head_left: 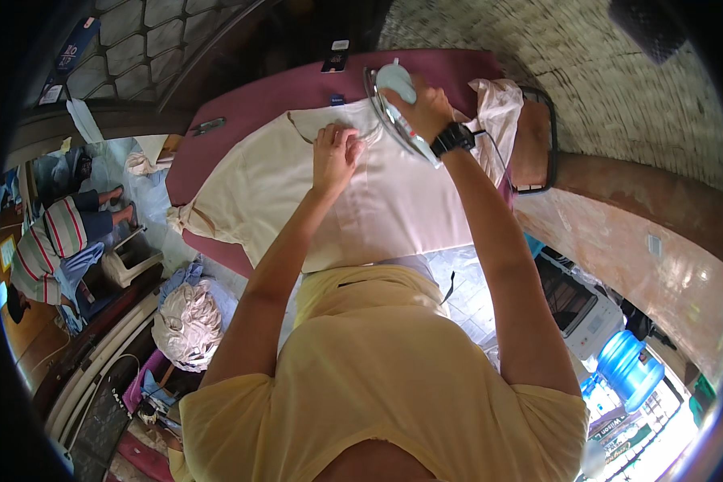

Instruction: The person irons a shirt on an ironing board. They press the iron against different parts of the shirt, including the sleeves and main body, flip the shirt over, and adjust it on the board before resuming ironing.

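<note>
A cream shirt (297, 193) lies spread over a maroon-covered ironing board (257, 90), its neck opening toward the far side. My left hand (335, 157) rests on the shirt near that neck opening, fingers a little bent and nothing visible in them. A steam iron (396, 83) with a pale blue-green body is gripped in my right hand (426, 112). The iron is tilted at the right of the neck opening; whether it touches the cloth I cannot tell. From its back a dark cord (496, 149) runs past my right wrist, which wears a black watch.
Bunched cream cloth (498, 108) hangs at the board's right end, by a metal frame (553, 145). A small dark tool (208, 126) lies on the left part. Another person (52, 245) is at the far left, near a pile of laundry (189, 321). A blue water jug (628, 371) stands lower right.
</note>
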The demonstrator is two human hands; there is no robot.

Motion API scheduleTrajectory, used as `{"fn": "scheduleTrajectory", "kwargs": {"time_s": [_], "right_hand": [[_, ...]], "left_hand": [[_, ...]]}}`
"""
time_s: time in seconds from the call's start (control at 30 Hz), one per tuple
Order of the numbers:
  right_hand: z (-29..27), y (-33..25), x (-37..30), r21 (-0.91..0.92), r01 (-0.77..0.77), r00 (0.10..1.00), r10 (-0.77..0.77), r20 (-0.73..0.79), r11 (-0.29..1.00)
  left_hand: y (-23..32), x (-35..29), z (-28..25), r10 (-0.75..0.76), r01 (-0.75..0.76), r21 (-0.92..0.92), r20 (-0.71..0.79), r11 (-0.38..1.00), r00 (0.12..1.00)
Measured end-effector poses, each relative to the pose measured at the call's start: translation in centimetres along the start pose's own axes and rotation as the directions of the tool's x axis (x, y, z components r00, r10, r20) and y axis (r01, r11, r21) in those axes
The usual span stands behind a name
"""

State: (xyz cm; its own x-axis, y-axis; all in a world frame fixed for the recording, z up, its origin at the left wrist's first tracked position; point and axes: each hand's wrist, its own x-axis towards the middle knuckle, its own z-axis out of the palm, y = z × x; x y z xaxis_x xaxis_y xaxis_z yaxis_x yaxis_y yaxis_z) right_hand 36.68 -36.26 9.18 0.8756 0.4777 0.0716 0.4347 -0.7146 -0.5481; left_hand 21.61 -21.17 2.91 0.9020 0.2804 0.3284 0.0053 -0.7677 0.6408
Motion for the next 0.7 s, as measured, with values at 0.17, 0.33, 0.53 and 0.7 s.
{"fn": "scheduleTrajectory", "kwargs": {"time_s": [0.17, 0.33, 0.53, 0.7], "right_hand": [[1.3, -0.6, 1.4, -0.117, -0.056, 0.989, 0.039, -0.142, 0.991], [1.2, -0.8, 0.6, -0.046, 0.034, 0.996, -0.038, -0.077, 0.998], [1.2, -2.2, 0.9, -0.014, -0.101, 0.993, 0.100, -0.059, 0.995], [2.0, -2.6, -0.4, 0.038, -0.106, 0.992, 0.108, -0.067, 0.994]], "left_hand": [[-1.2, 0.5, 0.3, -0.090, 0.091, -0.003, 0.143, 0.996, 0.986], [-1.9, 0.7, 0.4, -0.162, 0.176, -0.114, 0.123, 0.978, 0.979], [-2.3, 1.0, 0.4, -0.139, 0.152, -0.144, 0.097, 0.978, 0.986], [-3.3, 0.8, 0.7, -0.182, 0.209, -0.185, 0.152, 0.960, 0.971]]}}
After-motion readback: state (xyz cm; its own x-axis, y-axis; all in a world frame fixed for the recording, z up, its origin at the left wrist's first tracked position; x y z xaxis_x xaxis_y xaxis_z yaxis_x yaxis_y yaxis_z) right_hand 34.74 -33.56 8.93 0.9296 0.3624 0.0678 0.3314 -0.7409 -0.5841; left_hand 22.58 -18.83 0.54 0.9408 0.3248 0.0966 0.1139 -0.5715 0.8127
